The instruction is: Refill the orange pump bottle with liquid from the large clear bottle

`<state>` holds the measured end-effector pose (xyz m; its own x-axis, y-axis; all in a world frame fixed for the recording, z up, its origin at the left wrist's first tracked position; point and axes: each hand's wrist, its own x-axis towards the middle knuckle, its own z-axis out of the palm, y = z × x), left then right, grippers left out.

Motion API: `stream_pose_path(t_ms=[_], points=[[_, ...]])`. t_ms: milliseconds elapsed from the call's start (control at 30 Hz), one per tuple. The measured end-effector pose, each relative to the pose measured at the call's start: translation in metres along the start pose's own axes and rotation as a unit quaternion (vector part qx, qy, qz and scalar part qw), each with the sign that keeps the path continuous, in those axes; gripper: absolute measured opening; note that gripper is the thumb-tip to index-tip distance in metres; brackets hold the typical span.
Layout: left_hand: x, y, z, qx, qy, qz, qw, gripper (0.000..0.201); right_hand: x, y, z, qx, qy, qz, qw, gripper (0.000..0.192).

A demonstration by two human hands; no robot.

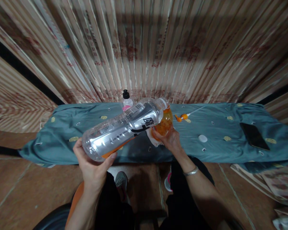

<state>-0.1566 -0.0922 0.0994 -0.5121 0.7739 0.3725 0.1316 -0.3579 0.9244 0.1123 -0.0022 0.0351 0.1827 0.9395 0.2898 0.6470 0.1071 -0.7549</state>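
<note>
My left hand [92, 164] grips the base of a large clear plastic bottle [122, 127], tilted so its open mouth points up and right. The mouth sits over a small orange container [163, 123] that my right hand [169, 140] holds from below, just above the table's front part. The big bottle carries a grey and orange label with black characters. A white cloth or paper shows under the orange container.
A low table under a teal cloth [62, 127] bears a small pink bottle with a black cap [126, 101], an orange pump nozzle [183, 117], a white cap [203, 138] and a black phone [254, 135]. Striped curtains hang behind. My knees and shoes are below.
</note>
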Motion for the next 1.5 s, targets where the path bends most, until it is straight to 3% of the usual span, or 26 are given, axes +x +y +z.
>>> stream_pose_path(t_ms=[767,1500], points=[[0.0001,-0.0010,-0.0006,-0.004,0.001,-0.002,1.000,0.088,-0.0004,0.0002,0.0007,0.005,0.015,0.012,1.000,0.058],[0.0031,-0.0019,0.0006,0.022,-0.005,-0.009,1.000,0.089,0.0001,0.0004,-0.0002,-0.003,0.011,0.005,1.000,0.071]])
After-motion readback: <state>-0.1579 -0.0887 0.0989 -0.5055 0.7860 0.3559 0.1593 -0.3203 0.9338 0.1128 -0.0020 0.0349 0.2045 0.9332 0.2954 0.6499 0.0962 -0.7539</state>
